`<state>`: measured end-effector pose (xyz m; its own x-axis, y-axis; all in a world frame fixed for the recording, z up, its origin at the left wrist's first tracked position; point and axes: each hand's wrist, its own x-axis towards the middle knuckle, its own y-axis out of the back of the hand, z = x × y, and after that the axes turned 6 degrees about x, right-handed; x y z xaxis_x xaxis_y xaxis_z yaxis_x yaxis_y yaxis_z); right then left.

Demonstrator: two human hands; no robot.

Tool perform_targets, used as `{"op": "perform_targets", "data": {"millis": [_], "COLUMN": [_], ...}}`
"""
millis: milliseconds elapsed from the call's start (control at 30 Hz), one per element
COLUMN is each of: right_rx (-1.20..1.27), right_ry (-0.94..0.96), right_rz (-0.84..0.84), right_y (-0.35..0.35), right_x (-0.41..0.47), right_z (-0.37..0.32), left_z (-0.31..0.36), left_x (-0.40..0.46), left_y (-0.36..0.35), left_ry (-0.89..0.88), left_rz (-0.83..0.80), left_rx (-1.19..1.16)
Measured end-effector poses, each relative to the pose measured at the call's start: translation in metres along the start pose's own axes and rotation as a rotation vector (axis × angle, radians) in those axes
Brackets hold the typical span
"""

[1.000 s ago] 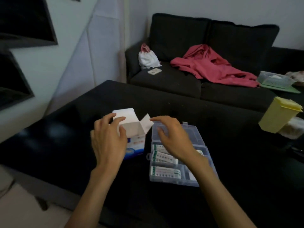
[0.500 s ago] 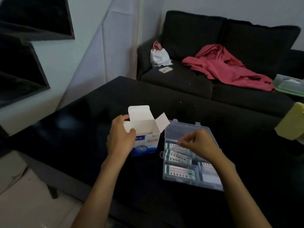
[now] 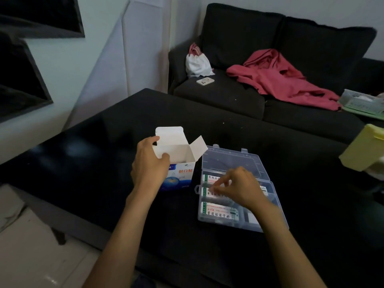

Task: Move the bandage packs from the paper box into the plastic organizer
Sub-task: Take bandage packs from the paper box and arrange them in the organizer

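Two hands working, left hand point(image 3: 148, 167) gripping open box point(image 3: 178, 163) reading 创口贴, right hand point(image 3: 239, 187) pinching pack point(image 3: 209, 192) over organizer point(image 3: 230, 161) at right.

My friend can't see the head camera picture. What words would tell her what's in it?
A person's left hand holds an open white-and-blue paper box on a black table, while the right hand reaches into a clear plastic organizer holding white bandage packs. A black sofa stands behind.

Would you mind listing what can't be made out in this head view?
- Box bottom: hidden by its own walls, so remaining packs unknown.
- Organizer right compartments: covered by the right hand.
- Whether that hand pinches a pack: blurred.
- Yellow container: cut off by the right edge.
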<state>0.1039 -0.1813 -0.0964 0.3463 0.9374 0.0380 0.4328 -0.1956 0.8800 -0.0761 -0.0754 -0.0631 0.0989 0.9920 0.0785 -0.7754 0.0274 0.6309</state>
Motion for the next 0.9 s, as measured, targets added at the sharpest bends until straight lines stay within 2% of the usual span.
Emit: {"op": "perform_targets", "data": {"millis": [167, 267, 367, 433, 500, 633, 733, 833, 900], "right_rx": [0.014, 0.162, 0.267, 0.306, 0.295, 0.278, 0.284, 0.224, 0.207], "right_ry": [0.006, 0.054, 0.16, 0.207, 0.228, 0.214, 0.245, 0.208, 0.199], "right_rz": [-0.038, 0.076, 0.189, 0.14, 0.063, 0.16, 0.251, 0.264, 0.257], "right_y": [0.005, 0.023, 0.042, 0.039, 0.023, -0.004, -0.009, -0.009, -0.012], "right_x": [-0.003, -0.005, -0.002, -0.001, 0.001, -0.002, -0.006, -0.008, -0.008], "right_z": [-0.005, -0.022, -0.06, -0.075, -0.08, -0.069, -0.063, -0.055, -0.054], "left_z": [-0.003, -0.004, -0.018, -0.027, -0.035, -0.024, -0.03, -0.043, -0.044], "left_x": [0.001, 0.0, 0.009, 0.009, 0.008, -0.005, -0.004, 0.001, 0.0], "left_y": [0.0, 0.003, 0.005, 0.003, 0.003, 0.021, 0.021, 0.017, 0.019], "left_ry": [-0.017, 0.014, 0.202, 0.239, 0.17, -0.03, -0.015, 0.056, 0.065], "left_rz": [0.005, 0.049, -0.049, -0.139, -0.122, 0.017, 0.03, -0.064, -0.039], "left_rx": [-0.014, -0.136, -0.378, -0.446, -0.412, -0.478, -0.534, -0.442, -0.389]}}
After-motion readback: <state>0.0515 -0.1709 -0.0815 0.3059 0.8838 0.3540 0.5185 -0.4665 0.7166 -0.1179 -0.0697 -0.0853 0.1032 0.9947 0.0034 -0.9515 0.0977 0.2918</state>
